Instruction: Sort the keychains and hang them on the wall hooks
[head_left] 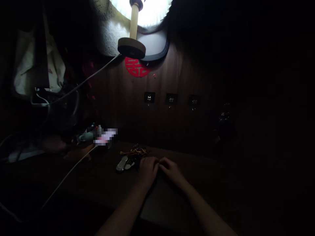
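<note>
In the head view my left hand [148, 165] rests low over the dark tabletop, its fingers bent and drawn together. My right hand [171, 167] faces it closely, thumb and fingertips closed in a pinch. The fingertips of both hands nearly meet; whatever lies between them is too dark and small to name. Just left of my left hand is a shiny silver oval piece [121, 164], like a key fob. A bundle of yellow and dark braided cord [134, 151] lies behind it, with a small pale piece [129, 166] alongside.
A bright lamp on a wooden stem [134, 21] hangs overhead, trailing a white cable [95, 72]. On the wall are a red round paper cutout [137, 72] and dark hook plates [149, 97]. A lit, pixelated object [105, 137] and a pale bag [24, 72] are at left.
</note>
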A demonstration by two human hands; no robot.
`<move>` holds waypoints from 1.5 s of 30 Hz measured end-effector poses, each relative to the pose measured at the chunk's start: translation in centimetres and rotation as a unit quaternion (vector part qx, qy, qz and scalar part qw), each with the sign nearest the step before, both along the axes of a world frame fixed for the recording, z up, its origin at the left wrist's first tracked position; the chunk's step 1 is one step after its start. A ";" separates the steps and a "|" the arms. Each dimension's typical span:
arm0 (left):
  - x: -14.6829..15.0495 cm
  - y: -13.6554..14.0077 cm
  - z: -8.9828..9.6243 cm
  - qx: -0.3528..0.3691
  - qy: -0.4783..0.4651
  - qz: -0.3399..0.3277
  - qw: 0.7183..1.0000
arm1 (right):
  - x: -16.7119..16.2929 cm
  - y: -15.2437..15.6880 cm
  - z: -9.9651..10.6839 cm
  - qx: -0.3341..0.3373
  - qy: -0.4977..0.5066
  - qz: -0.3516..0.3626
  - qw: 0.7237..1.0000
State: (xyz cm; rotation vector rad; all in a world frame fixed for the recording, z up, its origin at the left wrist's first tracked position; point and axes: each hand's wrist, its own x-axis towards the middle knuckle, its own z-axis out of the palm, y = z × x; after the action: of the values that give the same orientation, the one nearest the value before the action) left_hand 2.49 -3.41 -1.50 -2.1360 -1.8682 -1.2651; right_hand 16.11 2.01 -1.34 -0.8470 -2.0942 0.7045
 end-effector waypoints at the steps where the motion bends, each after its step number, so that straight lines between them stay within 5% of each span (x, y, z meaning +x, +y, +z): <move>1: 0.0 0.1 0.0 -0.001 -0.007 0.006 1.000 | -0.2 0.0 0.1 -0.013 0.019 -0.008 1.000; 15: -0.4 -0.3 0.0 0.089 0.032 0.007 0.995 | -0.3 0.6 0.6 -0.136 0.173 -0.047 0.974; 22: -0.3 -0.2 0.4 0.038 -0.031 0.039 0.998 | -0.1 -0.2 1.4 -0.089 0.118 0.001 0.989; 45: -0.3 0.1 0.4 0.095 -0.189 -0.044 0.976 | -1.2 -1.8 1.9 -0.017 0.161 -0.031 0.986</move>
State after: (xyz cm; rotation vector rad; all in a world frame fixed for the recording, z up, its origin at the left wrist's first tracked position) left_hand 2.15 -3.30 -1.11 -2.0084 -1.6926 -1.8980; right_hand 14.95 0.20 0.59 -0.7573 -1.7648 0.7898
